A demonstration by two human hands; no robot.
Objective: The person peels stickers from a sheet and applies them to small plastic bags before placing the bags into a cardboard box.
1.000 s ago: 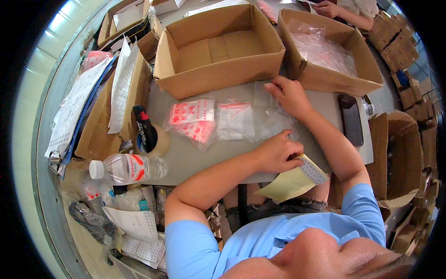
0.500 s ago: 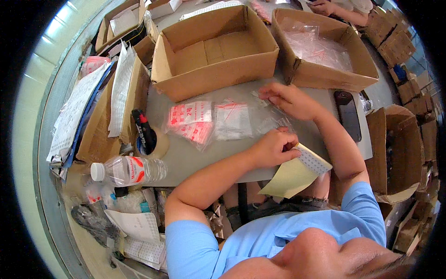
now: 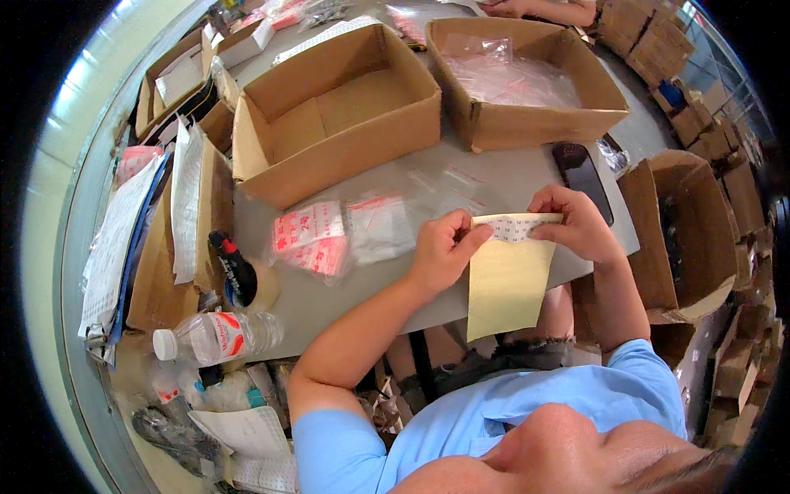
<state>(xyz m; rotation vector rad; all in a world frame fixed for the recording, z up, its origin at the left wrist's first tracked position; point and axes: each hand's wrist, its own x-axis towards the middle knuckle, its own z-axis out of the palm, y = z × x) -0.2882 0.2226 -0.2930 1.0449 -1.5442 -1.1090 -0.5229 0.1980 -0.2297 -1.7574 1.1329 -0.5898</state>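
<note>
A yellowish sheet of small printed stickers [image 3: 510, 284] hangs between my hands at the table's near edge. My left hand [image 3: 448, 247] pinches its upper left corner, and my right hand [image 3: 568, 226] pinches the upper right. The sheet's top is folded over, so a strip of small dark-printed white labels shows above the plain yellow backing. Left of my left hand lie clear zip bags with white contents [image 3: 380, 228] and red-printed plastic bags [image 3: 310, 239]. Beyond the hands lie some flat transparent bags [image 3: 453, 185].
An open cardboard box [image 3: 346, 148] stands at the back, beside another box [image 3: 543, 123] holding clear bags. A black phone [image 3: 584, 177] lies right. At left are a plastic bottle [image 3: 222, 336], a tape roll with a black marker [image 3: 239, 276] and papers [image 3: 123, 239]. Another person's hand [image 3: 506, 8] shows far off.
My right hand has come back from the clear bags and taken the sheet's right end. The sheet, formerly held slanted by my left hand alone, now hangs between both. The view has shifted.
</note>
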